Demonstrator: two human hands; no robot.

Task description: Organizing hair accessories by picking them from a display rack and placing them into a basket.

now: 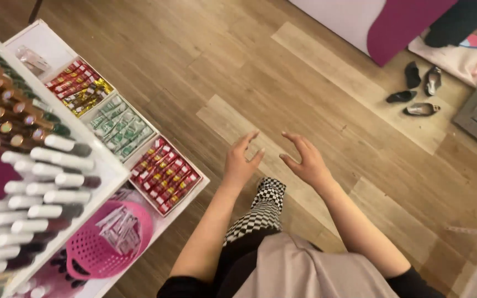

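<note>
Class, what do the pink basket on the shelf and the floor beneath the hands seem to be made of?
Pink basket: probably moulded plastic, judging by its uniform colour and regular perforated holes. Floor: wood-look planks with visible grain and a matte finish; wood or laminate, unclear which.

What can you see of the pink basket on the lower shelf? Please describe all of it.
The pink basket is round and looks like plastic, with many small holes in its wall and a smooth rim. It sits on the lower white shelf, partly hidden under the upper shelf edge. Inside lie several small, pale, flat packets in a loose pile. It stands upright, seen from above. Neither the left hand nor the right hand touches it; both are empty, open above the wooden floor.
</note>
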